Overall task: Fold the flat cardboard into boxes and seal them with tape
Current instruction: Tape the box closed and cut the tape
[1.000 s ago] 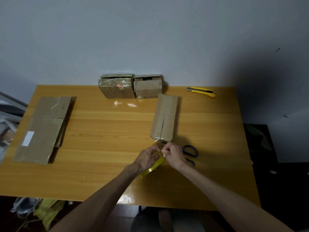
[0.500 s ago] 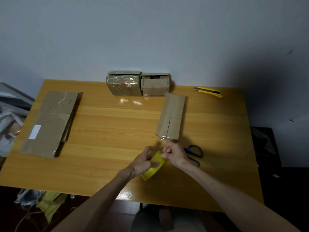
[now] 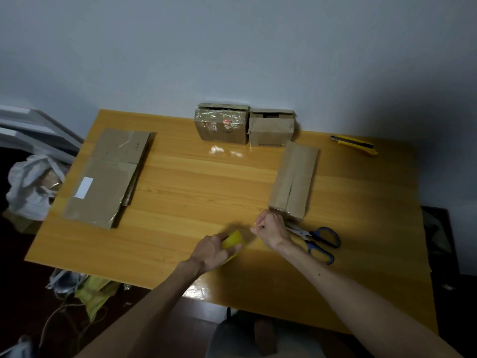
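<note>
Left hand [image 3: 211, 250] wrapped around a yellow tape roll [image 3: 232, 241] near the counter's [image 3: 180, 182] front edge, fingers curled shut on it. Right hand [image 3: 271, 228] closed in a pinch just right of the roll; whether a tape end sits between those fingers, impossible to tell. Long folded box [image 3: 294, 179] lying just beyond the right hand. Blue-handled scissors [image 3: 317, 241] beside the right wrist. Flat cardboard stack [image 3: 108, 177] at far left, two made-up boxes [image 3: 245, 126] against the wall, yellow utility knife [image 3: 355, 143] at back right.

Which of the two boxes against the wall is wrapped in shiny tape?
The left box; glossy tape covers its front, while the right box shows bare cardboard.
</note>
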